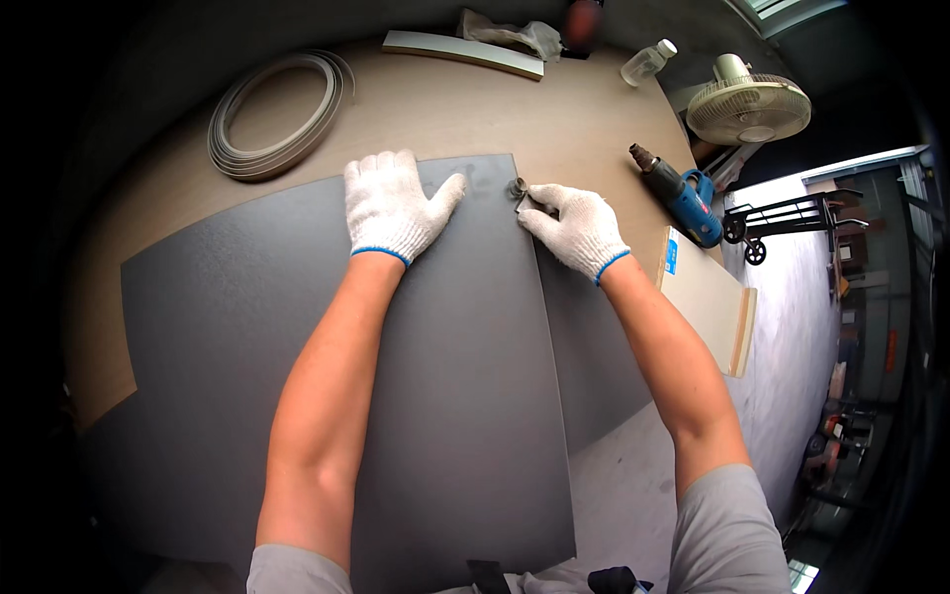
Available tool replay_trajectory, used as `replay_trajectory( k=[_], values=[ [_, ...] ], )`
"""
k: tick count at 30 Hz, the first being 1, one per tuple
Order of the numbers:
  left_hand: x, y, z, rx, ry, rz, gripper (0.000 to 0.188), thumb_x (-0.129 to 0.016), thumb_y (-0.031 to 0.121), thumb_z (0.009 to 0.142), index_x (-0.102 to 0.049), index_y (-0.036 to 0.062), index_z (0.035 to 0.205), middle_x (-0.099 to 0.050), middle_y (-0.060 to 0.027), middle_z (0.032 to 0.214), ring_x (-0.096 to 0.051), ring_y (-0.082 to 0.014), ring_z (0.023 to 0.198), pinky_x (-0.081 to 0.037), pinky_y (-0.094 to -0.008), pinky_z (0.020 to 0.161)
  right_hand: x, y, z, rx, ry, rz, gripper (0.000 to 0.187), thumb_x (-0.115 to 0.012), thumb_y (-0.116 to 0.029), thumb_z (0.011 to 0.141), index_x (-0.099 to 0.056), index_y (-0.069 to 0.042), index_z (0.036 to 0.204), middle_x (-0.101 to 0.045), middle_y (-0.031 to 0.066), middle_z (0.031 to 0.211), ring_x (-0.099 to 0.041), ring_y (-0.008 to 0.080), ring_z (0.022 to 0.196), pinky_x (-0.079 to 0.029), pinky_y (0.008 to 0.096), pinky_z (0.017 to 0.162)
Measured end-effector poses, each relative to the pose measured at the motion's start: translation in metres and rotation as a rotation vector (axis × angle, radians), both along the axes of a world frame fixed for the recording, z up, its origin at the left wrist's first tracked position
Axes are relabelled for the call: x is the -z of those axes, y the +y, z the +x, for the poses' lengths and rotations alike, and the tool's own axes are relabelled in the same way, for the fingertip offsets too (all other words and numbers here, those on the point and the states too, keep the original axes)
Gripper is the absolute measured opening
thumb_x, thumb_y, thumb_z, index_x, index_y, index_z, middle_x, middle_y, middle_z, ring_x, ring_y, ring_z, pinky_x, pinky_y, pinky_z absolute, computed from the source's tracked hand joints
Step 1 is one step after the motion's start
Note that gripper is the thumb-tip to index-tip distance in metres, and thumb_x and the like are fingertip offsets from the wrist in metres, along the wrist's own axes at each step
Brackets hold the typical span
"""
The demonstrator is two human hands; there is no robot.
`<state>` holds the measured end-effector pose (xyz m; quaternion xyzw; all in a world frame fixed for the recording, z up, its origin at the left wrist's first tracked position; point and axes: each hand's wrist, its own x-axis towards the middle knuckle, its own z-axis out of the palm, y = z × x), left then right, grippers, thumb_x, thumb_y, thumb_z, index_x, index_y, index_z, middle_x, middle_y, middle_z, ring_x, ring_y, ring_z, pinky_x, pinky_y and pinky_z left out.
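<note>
From my remote seat I have the large gray panel (228, 327) filling the middle and left of the view, lying flat on a brown table (435, 114) and running down toward the wearer's body. At its far right corner I can see a small dark metal tool (518, 188) with a rounded end, sitting right at the panel's edge.

The right hand (576, 226), in a white knitted glove, has that tool pinched between thumb and fingers; the fingers are drawn in close around it. The left hand (388, 208), gloved the same way, is spread flat on the panel near its far edge — thumb out to the side, palm down, gripping nothing.

Below the panel's right edge I make out a second gray sheet (589, 366). Farther out on the table there is a coil of thin strip (223, 139) beyond the panel on the left, a long white bar (460, 52), and a crumpled clear bag (510, 35) just behind it. A clear bottle (645, 65) is near the far right corner — and a blue heat gun (683, 198) lies to the right, near a pale flat board (698, 297). Past the table are a fan (749, 111) and a black hand truck (787, 218).
</note>
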<state>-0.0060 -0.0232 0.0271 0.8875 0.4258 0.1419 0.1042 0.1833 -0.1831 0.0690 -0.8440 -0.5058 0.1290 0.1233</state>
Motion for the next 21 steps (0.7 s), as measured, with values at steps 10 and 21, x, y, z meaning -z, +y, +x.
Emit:
replay_trajectory(
  k=[10,21],
  values=[
    [0.006,0.002,-0.001,0.002,-0.001,0.026,0.070,-0.066,0.067,0.092,-0.072,-0.0001,0.114,-0.072,-0.0179,0.110,-0.063,-0.0330,0.113,-0.041,-0.0443,0.106,0.006,0.031,0.016,0.036,0.025,0.000,0.045,-0.072,-0.045,0.094,-0.078,-0.013,0.125,-0.080,0.0159,0.110,-0.075,0.0357,0.106,-0.058,0.0437,0.096],
    [-0.002,-0.001,-0.004,0.031,-0.001,-0.026,0.069,-0.066,0.064,0.092,-0.071,-0.0007,0.118,-0.071,-0.0181,0.111,-0.062,-0.0330,0.114,-0.040,-0.0448,0.106,0.009,0.044,0.025,0.081,0.039,0.048,0.048,-0.074,-0.046,0.092,-0.078,-0.013,0.126,-0.080,0.0153,0.114,-0.075,0.0348,0.110,-0.057,0.0426,0.098]
  ],
)
